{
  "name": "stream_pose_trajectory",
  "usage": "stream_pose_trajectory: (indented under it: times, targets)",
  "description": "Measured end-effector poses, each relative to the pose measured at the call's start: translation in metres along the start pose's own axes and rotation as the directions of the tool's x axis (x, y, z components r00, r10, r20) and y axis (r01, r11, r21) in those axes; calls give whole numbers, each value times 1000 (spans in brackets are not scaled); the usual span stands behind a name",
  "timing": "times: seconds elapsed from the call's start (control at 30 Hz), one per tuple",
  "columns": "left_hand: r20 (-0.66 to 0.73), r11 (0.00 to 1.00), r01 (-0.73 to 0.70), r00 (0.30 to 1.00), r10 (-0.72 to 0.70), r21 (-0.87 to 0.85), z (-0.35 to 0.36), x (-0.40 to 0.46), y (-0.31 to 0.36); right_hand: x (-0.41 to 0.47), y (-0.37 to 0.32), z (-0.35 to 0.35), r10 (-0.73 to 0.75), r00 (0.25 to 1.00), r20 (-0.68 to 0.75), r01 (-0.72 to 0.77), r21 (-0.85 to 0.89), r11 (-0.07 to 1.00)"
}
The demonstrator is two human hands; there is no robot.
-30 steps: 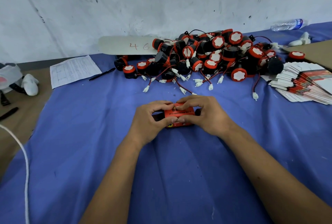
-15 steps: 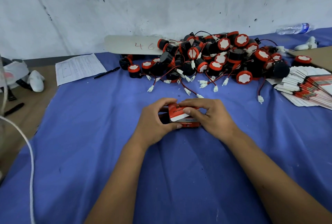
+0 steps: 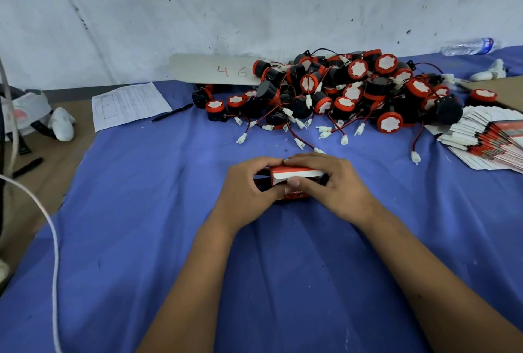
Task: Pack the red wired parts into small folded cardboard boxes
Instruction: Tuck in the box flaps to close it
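A small red cardboard box [image 3: 294,175] rests on the blue cloth at the table's middle, its white inner flap showing on top. My left hand [image 3: 249,191] grips its left end and my right hand [image 3: 331,183] covers its right end, the thumb pressing on the front face. Whatever is inside the box is hidden. Behind it, a big pile of red and black wired parts [image 3: 351,92] with white connectors lies against the wall. A fanned stack of flat unfolded boxes [image 3: 486,137] lies at the right.
A printed sheet [image 3: 127,103] and a black pen [image 3: 172,112] lie at the back left. A pale board marked 46 [image 3: 215,69] leans near the wall. A water bottle [image 3: 469,46] lies far right. A white cord [image 3: 53,239] hangs over the left edge.
Both hands have turned the box so its white flap now faces up, and the fingers have shifted over its top edge. The view has drifted slightly.
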State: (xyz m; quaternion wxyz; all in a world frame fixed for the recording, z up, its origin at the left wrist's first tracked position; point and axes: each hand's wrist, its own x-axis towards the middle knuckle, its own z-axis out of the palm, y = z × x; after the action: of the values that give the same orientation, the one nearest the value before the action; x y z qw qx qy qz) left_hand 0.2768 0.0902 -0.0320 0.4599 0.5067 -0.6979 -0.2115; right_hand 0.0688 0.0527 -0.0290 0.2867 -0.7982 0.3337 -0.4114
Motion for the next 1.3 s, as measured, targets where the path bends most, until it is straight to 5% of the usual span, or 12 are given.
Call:
stream_pose_trajectory:
  times: [0.37, 0.63, 0.9, 1.3]
  targets:
    - [20, 996, 47, 999, -45, -76, -2, 0, 1, -2, -9, 6, 112, 986, 121, -115, 16, 993]
    - [-104, 985, 15, 994, -34, -173, -3, 1, -5, -3, -8, 3, 169, 965, 201, -148, -116, 982]
    - [-126, 985, 45, 990, -66, -165, 0, 3, -11, -7, -1, -1, 136, 976, -169, -102, 196, 975]
    - [-157, 999, -18, 988, 11, -47, 1, 3, -9, 0, 3, -9, 215, 969, -123, -191, 183, 964]
